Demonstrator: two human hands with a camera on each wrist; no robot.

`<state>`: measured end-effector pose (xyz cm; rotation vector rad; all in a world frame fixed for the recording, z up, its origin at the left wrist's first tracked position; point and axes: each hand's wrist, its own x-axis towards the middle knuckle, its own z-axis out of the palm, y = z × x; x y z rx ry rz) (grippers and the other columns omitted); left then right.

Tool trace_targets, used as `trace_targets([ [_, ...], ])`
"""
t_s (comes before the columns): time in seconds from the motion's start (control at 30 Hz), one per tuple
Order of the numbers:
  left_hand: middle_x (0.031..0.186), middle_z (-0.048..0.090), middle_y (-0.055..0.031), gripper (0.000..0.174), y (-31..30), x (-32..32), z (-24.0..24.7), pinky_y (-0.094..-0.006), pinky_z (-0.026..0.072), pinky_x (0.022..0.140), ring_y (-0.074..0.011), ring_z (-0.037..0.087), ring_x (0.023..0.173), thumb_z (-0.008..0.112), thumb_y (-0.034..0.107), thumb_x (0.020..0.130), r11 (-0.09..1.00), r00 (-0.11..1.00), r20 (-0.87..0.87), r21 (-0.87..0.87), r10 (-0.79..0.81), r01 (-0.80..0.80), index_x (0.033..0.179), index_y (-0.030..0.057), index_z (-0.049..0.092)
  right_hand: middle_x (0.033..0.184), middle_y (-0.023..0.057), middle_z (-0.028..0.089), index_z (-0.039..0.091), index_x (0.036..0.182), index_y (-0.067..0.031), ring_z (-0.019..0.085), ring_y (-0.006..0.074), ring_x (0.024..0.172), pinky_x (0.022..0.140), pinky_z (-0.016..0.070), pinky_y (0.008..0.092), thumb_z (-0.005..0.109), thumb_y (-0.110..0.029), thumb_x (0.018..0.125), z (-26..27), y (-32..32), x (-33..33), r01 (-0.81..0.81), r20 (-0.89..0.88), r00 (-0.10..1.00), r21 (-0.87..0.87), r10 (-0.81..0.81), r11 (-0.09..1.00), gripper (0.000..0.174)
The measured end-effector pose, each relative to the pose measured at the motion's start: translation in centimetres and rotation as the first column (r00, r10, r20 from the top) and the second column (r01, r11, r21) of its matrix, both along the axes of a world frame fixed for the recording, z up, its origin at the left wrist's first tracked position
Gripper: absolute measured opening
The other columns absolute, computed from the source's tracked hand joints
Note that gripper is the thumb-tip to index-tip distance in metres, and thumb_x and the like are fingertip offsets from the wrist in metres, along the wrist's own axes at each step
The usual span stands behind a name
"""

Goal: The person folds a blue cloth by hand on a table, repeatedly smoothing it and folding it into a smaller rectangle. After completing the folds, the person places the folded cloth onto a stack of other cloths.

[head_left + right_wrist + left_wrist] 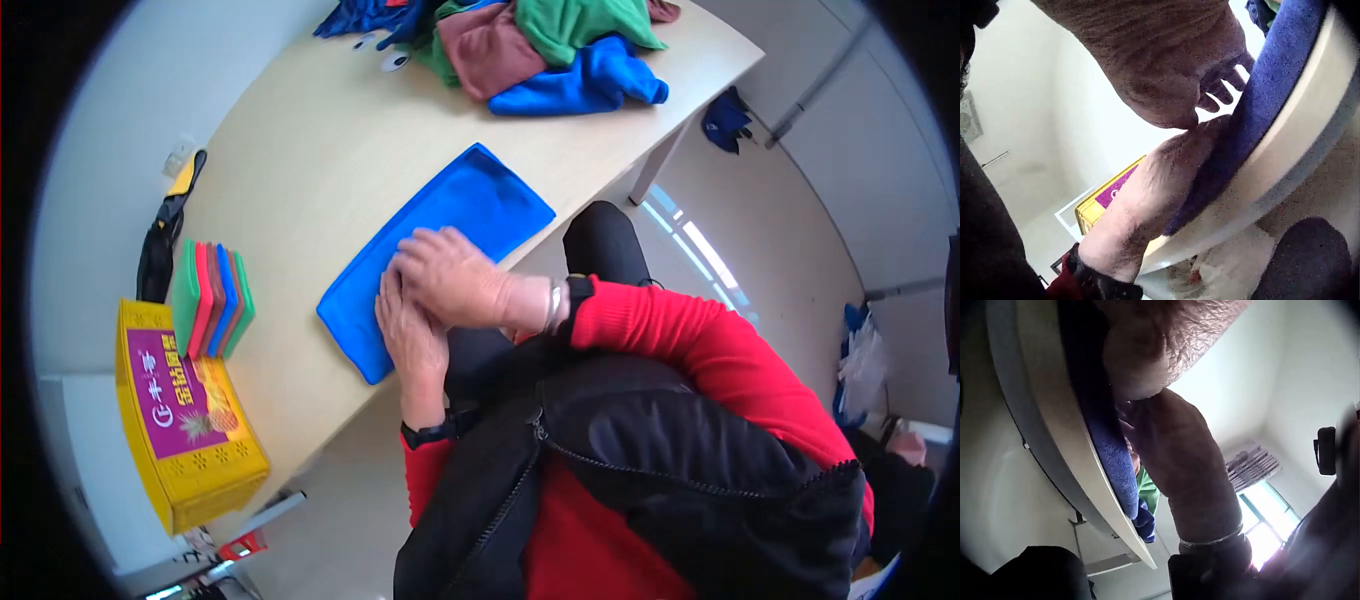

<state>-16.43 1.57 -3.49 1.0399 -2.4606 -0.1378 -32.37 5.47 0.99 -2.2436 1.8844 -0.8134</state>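
A blue cloth (480, 205), laid out as a flat rectangle, lies slantwise along the table's front edge. My left hand (408, 335) rests on its near part, fingers pointing away from me. Partly across the left hand sits my right hand (450, 275), its palm side down and its fingers reaching over the blue fabric. In the right wrist view, the right hand (1172, 69) has its fingers extended and a little apart, touching down by the cloth (1272, 81). Seen from the left wrist, the right hand (1179, 456) arches above the cloth edge.
At the far end of the table (300, 200) lies a heap of green, brown and blue cloths (570, 50). To the left, several folded colored cloths (213, 300) stand in a row beside a yellow box (190, 420). A black strap-like item (160, 245) lies along the wall side.
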Motion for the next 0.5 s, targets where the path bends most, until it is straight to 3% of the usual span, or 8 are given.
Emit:
trace_targets([
  [0.07, 0.155, 0.039, -0.0180, 0.056, 0.6, -0.2, -0.1, -0.0526, 0.0269, 0.117, -0.0360, 0.038, 0.142, 0.056, 0.024, 0.097, 0.998, 0.999, 0.021, 0.039, -0.041, 0.040, 0.149, 0.0062, 0.041, 0.132, 0.0153, 0.056, 0.057, 0.128, -0.0049, 0.049, 0.0347, 0.127, 0.106, 0.0390, 0.0466, 0.062, -0.034, 0.091, -1.4, 0.7, 0.3, 0.020, 0.027, 0.999, -0.027, -0.020, 0.999, 0.047],
  [0.17, 0.159, 0.033, -0.0164, 0.056, 1.4, 0.1, 0.5, -0.0564, 0.0203, 0.118, -0.0358, 0.029, 0.147, 0.046, 0.032, 0.102, 0.991, 0.963, 0.237, -0.008, 0.132, -0.134, 0.152, 0.0070, 0.038, 0.142, 0.0153, 0.052, 0.054, 0.135, -0.0047, 0.043, 0.0348, 0.137, 0.112, 0.0336, 0.0471, 0.057, -0.041, 0.095, -3.4, 1.1, 0.4, 0.014, 0.063, 0.998, -0.066, -0.010, 0.998, 0.053],
  [0.3, 0.161, 0.030, -0.0152, 0.058, 1.8, 0.8, 0.8, -0.0591, 0.0198, 0.117, -0.0370, 0.025, 0.149, 0.039, 0.039, 0.105, 0.975, 0.918, 0.333, -0.012, 0.214, -0.223, 0.154, 0.0079, 0.035, 0.152, 0.0139, 0.045, 0.048, 0.144, -0.0063, 0.035, 0.0345, 0.144, 0.119, 0.0257, 0.0466, 0.051, -0.047, 0.099, -4.1, 0.8, -3.1, 0.033, -0.106, 0.994, -0.067, -0.040, 0.997, 0.061],
  [0.5, 0.161, 0.029, -0.0159, 0.059, 1.9, 3.3, 0.8, -0.0594, 0.0201, 0.117, -0.0386, 0.025, 0.149, 0.036, 0.041, 0.106, 0.945, 0.889, 0.344, 0.010, 0.302, -0.326, 0.155, 0.0088, 0.034, 0.156, 0.0126, 0.040, 0.046, 0.148, -0.0087, 0.032, 0.0342, 0.146, 0.120, 0.0233, 0.0486, 0.050, -0.049, 0.098, -4.2, 0.5, -7.7, 0.222, -0.156, 0.962, -0.027, -0.223, 0.975, 0.064],
])
